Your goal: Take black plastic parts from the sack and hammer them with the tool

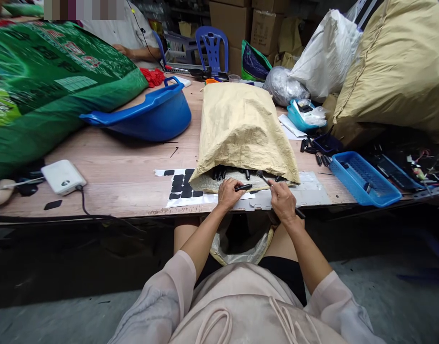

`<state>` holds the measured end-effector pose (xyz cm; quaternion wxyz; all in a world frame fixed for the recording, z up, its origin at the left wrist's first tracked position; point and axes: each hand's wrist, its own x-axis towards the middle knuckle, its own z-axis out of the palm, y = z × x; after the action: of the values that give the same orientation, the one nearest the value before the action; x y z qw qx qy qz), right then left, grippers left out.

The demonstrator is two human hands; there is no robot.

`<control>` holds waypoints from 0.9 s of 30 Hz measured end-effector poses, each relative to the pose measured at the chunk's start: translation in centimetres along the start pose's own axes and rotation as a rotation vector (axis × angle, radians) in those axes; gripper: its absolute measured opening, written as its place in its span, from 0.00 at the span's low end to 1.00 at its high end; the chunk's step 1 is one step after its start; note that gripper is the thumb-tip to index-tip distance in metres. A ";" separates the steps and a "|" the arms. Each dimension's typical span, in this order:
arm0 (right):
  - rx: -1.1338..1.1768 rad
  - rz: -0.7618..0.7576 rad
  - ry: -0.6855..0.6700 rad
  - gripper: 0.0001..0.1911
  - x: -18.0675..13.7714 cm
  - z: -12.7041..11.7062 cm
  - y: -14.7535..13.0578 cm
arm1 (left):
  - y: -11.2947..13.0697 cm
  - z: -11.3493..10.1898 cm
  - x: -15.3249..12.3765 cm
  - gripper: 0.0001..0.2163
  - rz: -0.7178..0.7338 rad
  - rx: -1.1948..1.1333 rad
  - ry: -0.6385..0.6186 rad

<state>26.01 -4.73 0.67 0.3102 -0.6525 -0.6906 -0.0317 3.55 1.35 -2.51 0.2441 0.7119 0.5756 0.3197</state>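
At the open mouth of a tan woven sack (pixel 240 114) lying on the table, my left hand (pixel 229 192) is closed on a slim black cylindrical piece (pixel 243 187). Just to its right, my right hand (pixel 284 199) grips a thin metal tool (pixel 265 178) with a small round end. The tool's black handle (pixel 300 213) sticks out behind the palm. Several similar black pieces (pixel 247 174) lie inside the sack's mouth; deeper contents are hidden. Beside the sack, a white sheet (pixel 176 201) carries rows of black rounded stickers (pixel 187 187).
A blue basin (pixel 158 114) and a big green sack (pixel 61 95) fill the left. A white box with a cable (pixel 63 177) sits near the front edge. On the right are a blue basket (pixel 366 184) and bulky sacks (pixel 398 71). Another person's arm (pixel 144 52) shows behind.
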 end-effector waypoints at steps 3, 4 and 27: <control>-0.060 -0.082 -0.058 0.18 1.6 -0.1 3.4 | 0.0 -0.1 0.0 0.06 -0.004 0.003 -0.014; -0.082 -0.121 -0.083 0.18 2.1 -0.1 4.6 | 0.0 -0.1 0.0 0.06 -0.004 0.000 -0.014; -0.075 -0.199 -0.091 0.16 1.6 1.7 7.8 | 0.4 -1.0 -1.0 0.08 0.066 0.115 -0.040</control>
<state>32.65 -1.40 -2.74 0.2492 -0.5926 -0.7637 -0.0584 2.90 0.28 -1.71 0.2033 0.7496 0.5643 0.2798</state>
